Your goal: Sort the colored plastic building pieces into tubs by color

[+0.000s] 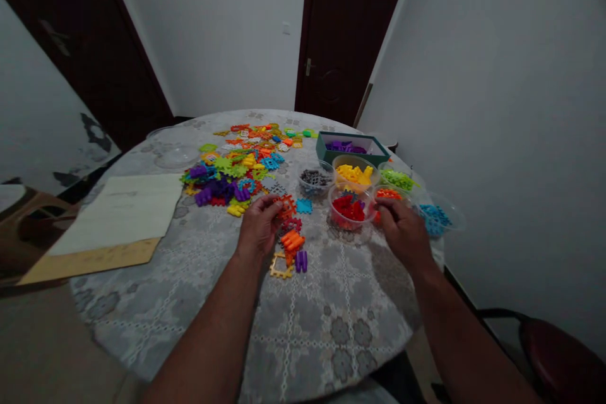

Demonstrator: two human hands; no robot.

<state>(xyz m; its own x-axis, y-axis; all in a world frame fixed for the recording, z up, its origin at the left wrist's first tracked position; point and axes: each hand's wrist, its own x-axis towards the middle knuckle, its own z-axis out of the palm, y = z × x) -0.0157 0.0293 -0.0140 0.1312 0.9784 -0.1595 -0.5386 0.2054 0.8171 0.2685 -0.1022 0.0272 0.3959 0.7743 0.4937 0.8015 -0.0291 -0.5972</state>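
Note:
My left hand (259, 224) pinches an orange notched building piece (286, 204) above the table. Close to it lie a blue square piece (303, 206), a cluster of orange tube-like pieces (292, 240), a yellow square frame piece (280, 266) and a purple piece (301, 261). My right hand (404, 230) is closed at the clear tub of orange pieces (388, 193), fingertips by its near rim; what they hold is hidden. Just left of it stands a clear tub of red pieces (349, 208).
A mixed heap of colourful pieces (227, 167) covers the back left. Further tubs hold grey (316, 178), yellow (354, 174), green (396, 179) and blue pieces (433, 219). Behind them is a green box (323, 150) with purple pieces. Paper sheets (118, 208) overhang the table's left edge.

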